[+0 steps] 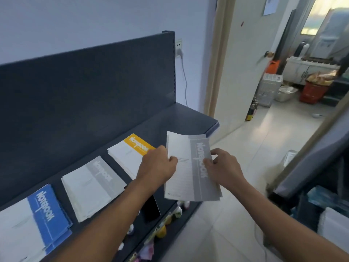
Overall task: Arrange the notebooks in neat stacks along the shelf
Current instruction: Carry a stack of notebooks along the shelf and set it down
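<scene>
We see a person's left hand and right hand holding a thin bundle of gray notebooks in the air, over the front edge of a dark shelf and toward its right end. The left hand pinches the bundle's left edge, thumb on the white part of the top cover. The right hand grips the right edge, its fingers curled onto the gray band printed "Notebook"; we cannot see its thumb. The bundle tilts slightly, and its lower right corners fan out unevenly.

Three stacks lie flat on the shelf to the left, set apart from one another in a row. The orange-banded stack is nearest the hands and partly hidden by the left wrist. The gray-banded stack sits in the middle, its sheets a little askew. The blue-banded stack is at the far left, with lower covers slipping out toward the front.

A black phone lies on the shelf's front edge, under the left forearm. A dark back panel rises behind the stacks. A white cable hangs down the wall beside it. Through the open doorway at the right we see a red basket on the pale floor.
</scene>
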`<move>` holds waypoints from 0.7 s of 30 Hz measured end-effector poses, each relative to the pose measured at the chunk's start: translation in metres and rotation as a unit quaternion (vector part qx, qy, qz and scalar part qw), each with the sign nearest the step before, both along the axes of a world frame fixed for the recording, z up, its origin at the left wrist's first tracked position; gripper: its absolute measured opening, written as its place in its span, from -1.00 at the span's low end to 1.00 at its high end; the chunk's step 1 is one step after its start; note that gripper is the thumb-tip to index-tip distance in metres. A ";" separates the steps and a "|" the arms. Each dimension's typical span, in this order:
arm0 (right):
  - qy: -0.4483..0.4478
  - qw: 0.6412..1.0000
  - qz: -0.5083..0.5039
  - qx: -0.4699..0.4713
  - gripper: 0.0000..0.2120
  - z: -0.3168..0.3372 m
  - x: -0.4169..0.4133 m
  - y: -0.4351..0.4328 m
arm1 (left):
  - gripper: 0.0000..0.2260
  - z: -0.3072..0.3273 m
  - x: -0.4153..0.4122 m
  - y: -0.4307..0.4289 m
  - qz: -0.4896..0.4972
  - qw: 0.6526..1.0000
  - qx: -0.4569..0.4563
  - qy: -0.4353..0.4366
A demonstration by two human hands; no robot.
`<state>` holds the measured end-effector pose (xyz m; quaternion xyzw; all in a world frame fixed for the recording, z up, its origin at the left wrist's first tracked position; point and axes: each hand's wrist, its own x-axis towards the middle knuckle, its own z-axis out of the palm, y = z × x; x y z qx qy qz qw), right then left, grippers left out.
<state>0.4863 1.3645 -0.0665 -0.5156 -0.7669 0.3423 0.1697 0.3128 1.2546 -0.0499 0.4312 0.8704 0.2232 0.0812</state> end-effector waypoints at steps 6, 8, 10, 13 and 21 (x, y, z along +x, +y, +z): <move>-0.007 0.999 0.032 -0.002 -0.69 -0.011 -0.024 0.070 | -0.77 -0.008 -0.016 0.062 0.029 0.999 -0.024 0.009; -0.017 0.999 0.043 -0.002 -0.68 -0.017 -0.036 0.094 | -0.77 -0.015 -0.024 0.085 0.036 0.999 -0.034 0.010; -0.034 0.998 0.051 0.004 -0.70 -0.023 -0.050 0.122 | -0.78 -0.022 -0.033 0.113 0.047 0.998 -0.042 0.011; -0.060 0.995 0.072 0.023 -0.81 -0.029 -0.075 0.159 | -0.79 -0.029 -0.047 0.144 0.071 0.996 -0.055 -0.004; -0.084 0.981 0.167 0.052 -0.81 -0.040 -0.151 0.217 | -0.73 -0.048 -0.087 0.167 0.166 0.984 -0.041 -0.048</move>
